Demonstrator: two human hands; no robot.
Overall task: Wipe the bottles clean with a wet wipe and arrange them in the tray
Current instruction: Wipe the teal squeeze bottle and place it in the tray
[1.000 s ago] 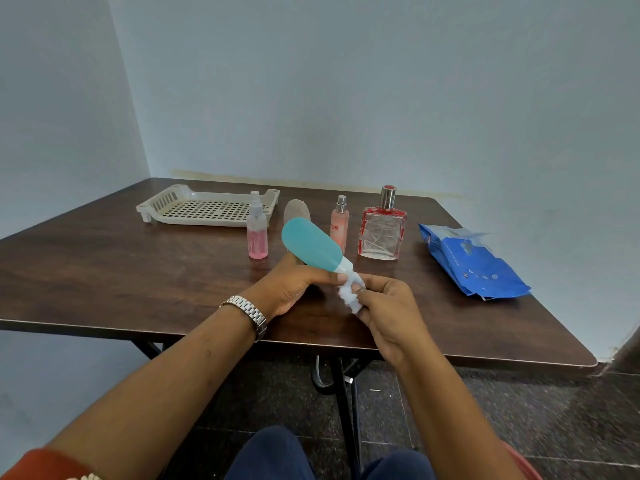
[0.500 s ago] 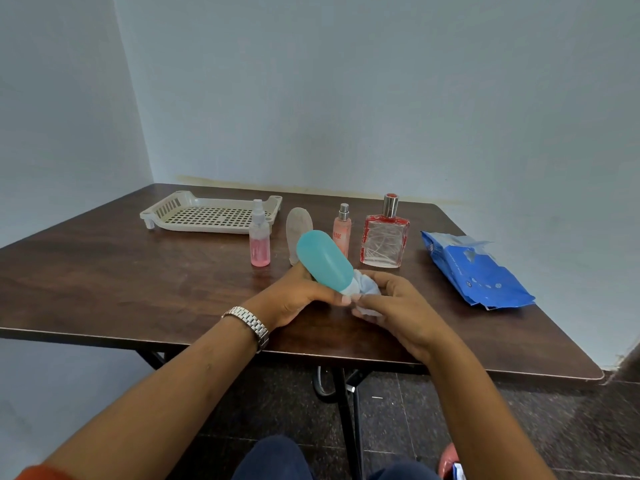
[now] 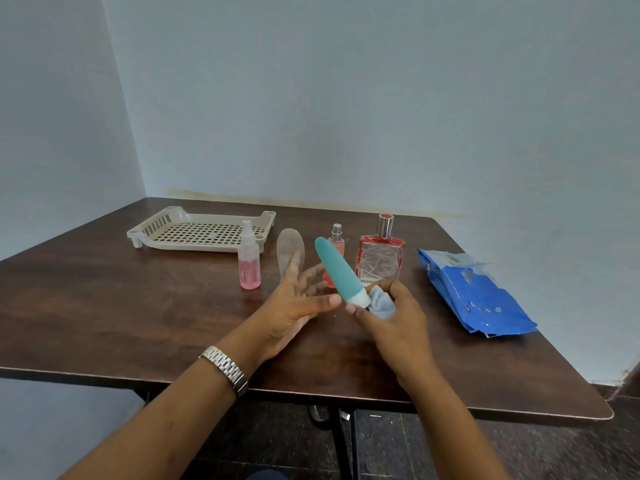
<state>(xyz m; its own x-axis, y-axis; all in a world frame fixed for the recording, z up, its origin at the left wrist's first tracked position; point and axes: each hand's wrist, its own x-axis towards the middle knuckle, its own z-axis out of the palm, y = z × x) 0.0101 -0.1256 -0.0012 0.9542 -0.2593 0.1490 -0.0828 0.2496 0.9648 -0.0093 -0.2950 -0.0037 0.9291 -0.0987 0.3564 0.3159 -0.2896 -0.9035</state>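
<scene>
Your left hand (image 3: 298, 296) is off the bottle (image 3: 337, 268) now, fingers spread. Your right hand (image 3: 394, 317) alone grips its cap end, wipe (image 3: 379, 304) bunched alongside, over the middle of the tabletop (image 3: 104, 306). Wiping looks done; tray (image 3: 162, 220), far-left corner, likely next.

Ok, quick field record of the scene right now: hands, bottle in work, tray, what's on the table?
left hand: open, fingers spread, holds nothing
right hand: grips teal bottle at its white cap end, wet wipe bunched in same hand
tray: back left on table, no bottle in it
standing on table: pink spray bottle, clear oval bottle, small peach spray bottle, red perfume bottle
wipes pack: lying at right
</scene>
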